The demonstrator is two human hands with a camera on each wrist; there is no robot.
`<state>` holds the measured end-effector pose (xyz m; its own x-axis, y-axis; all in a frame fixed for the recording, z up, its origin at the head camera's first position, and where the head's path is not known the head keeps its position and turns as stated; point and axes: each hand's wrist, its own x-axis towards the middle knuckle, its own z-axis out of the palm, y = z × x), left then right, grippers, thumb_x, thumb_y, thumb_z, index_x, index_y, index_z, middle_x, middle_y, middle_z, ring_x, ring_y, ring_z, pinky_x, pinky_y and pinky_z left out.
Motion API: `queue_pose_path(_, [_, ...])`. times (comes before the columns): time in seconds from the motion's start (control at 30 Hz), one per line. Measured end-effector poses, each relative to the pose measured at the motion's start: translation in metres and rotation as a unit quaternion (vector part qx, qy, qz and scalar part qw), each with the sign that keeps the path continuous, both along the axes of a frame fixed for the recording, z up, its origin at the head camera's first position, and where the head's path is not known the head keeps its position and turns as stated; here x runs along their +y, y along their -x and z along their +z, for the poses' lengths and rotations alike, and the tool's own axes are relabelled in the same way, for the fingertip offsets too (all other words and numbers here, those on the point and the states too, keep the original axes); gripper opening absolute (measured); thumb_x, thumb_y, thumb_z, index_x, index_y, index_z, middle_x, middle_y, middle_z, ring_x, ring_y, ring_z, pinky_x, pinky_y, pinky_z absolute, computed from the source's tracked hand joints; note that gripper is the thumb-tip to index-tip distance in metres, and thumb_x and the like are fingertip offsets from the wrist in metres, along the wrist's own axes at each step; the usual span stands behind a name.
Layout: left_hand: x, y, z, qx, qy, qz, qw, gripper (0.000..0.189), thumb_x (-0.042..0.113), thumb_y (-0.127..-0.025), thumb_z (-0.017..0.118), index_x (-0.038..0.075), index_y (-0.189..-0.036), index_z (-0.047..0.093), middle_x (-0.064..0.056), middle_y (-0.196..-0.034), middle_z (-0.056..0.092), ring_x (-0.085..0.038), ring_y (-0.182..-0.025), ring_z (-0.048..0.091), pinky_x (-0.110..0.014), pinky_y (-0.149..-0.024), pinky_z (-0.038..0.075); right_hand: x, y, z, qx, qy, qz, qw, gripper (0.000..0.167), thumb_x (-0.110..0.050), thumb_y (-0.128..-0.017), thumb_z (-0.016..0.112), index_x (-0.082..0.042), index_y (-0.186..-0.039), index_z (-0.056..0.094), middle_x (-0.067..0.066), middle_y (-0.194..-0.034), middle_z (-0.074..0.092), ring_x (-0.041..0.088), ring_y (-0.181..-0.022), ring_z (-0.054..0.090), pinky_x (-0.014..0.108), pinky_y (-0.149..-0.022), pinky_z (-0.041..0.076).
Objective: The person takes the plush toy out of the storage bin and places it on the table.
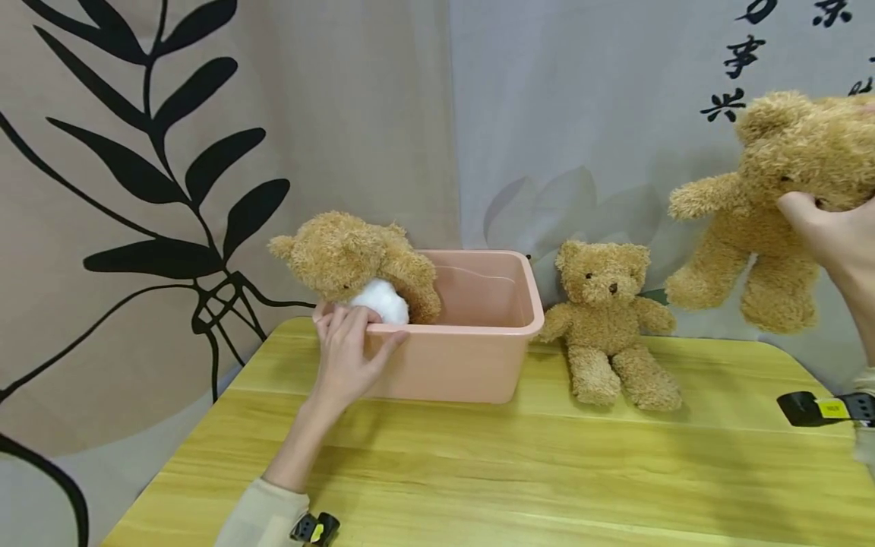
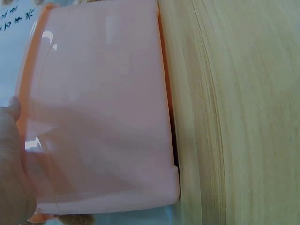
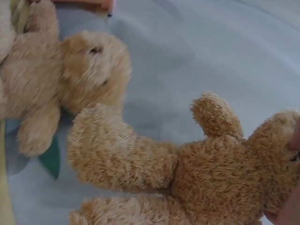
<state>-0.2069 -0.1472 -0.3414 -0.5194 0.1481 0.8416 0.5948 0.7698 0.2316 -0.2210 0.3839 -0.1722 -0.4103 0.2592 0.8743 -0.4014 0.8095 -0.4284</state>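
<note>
My left hand (image 1: 349,349) holds the near rim of a pink plastic bin (image 1: 472,365), fingers over the edge and thumb along the outside. In the left wrist view, the bin's smooth wall (image 2: 98,108) fills much of the picture. Slumped over the bin's left end is a tan teddy bear (image 1: 342,251), with a fluffy white thing (image 1: 384,302) beside it, just behind my fingers. High at the right, my right hand (image 1: 844,235) grips a second teddy bear (image 1: 772,197) by its head; its legs hang above the table. The right wrist view shows that bear's body (image 3: 215,183) close up.
A third teddy bear (image 1: 608,319) sits upright on the wooden table (image 1: 478,471), right of the bin. Behind the table hangs a pale cloth (image 1: 567,91) with dark leaf shapes and printed characters. The table's back edge runs just behind the bin and the seated bear.
</note>
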Motion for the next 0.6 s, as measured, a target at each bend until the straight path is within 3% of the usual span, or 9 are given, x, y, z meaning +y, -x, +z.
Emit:
queue_pose_path(0.1, [0.000,0.001,0.000,0.003,0.000,-0.001,1.0000,0.057,0.063,-0.094,0.058,0.007,-0.089,0.054,-0.004,-0.077,0.053,-0.027,-0.080,0.043,-0.065,-0.103,0.017,0.014,0.003,-0.012,-0.027,0.002,-0.007,0.9996,0.072,-0.009,-0.081,0.056,-0.032,-0.149,0.046,-0.023,-0.141,0.043,-0.007,-0.108,0.035,0.015,-0.095,0.027])
queue_pose_path(0.2, [0.001,0.000,0.001,0.003,-0.001,-0.001,1.0000,0.058,0.064,-0.094,0.057,0.007,-0.088,0.053,-0.004,-0.076,0.052,-0.027,-0.080,0.043,-0.065,-0.103,0.017,0.028,0.005,-0.027,-0.082,-0.006,-0.014,0.9965,0.070,-0.005,-0.083,0.059,-0.024,-0.150,0.047,-0.005,-0.148,0.046,-0.002,-0.109,0.037,0.030,-0.101,0.034])
queue_pose_path(0.23, [0.001,0.000,0.001,0.002,-0.001,-0.001,1.0000,0.058,0.064,-0.094,0.057,0.007,-0.089,0.053,-0.004,-0.076,0.052,-0.027,-0.080,0.043,-0.065,-0.103,0.017,0.033,0.005,-0.033,-0.107,-0.009,-0.015,0.9941,0.070,-0.005,-0.085,0.060,-0.021,-0.151,0.045,0.003,-0.151,0.044,0.003,-0.110,0.039,0.037,-0.099,0.036])
queue_pose_path(0.3, [0.001,0.000,0.001,0.001,-0.001,-0.001,1.0000,0.057,0.063,-0.094,0.058,0.006,-0.089,0.054,-0.004,-0.076,0.053,-0.027,-0.080,0.043,-0.064,-0.104,0.017,0.041,0.006,-0.045,-0.150,-0.015,-0.010,0.9885,0.070,-0.006,-0.089,0.059,-0.015,-0.155,0.038,0.017,-0.158,0.034,0.018,-0.125,0.042,0.052,-0.107,0.033])
queue_pose_path(0.37, [0.001,0.000,0.002,0.000,0.000,-0.002,1.0000,0.057,0.063,-0.094,0.058,0.006,-0.089,0.054,-0.004,-0.076,0.053,-0.027,-0.081,0.043,-0.064,-0.104,0.017,0.049,0.007,-0.056,-0.186,-0.017,0.005,0.9825,0.070,-0.007,-0.092,0.057,-0.010,-0.157,0.032,0.024,-0.160,0.026,0.039,-0.140,0.034,0.068,-0.109,0.023])
queue_pose_path(0.47, [0.001,-0.001,0.002,-0.002,-0.001,-0.002,1.0000,0.057,0.063,-0.094,0.058,0.006,-0.089,0.054,-0.005,-0.076,0.053,-0.027,-0.081,0.043,-0.064,-0.103,0.018,0.060,0.011,-0.072,-0.220,-0.003,0.024,0.9753,0.070,-0.009,-0.094,0.057,-0.007,-0.157,0.029,0.024,-0.163,0.021,0.045,-0.149,0.017,0.066,-0.115,0.013])
queue_pose_path(0.6, [0.001,0.000,0.001,-0.004,0.000,-0.003,1.0000,0.056,0.061,-0.094,0.060,0.006,-0.089,0.054,-0.005,-0.076,0.053,-0.027,-0.081,0.043,-0.064,-0.103,0.018,0.071,0.013,-0.091,-0.278,-0.005,0.004,0.9606,0.072,-0.014,-0.097,0.057,-0.005,-0.159,0.021,0.027,-0.163,0.014,0.049,-0.149,0.010,0.070,-0.112,0.014])
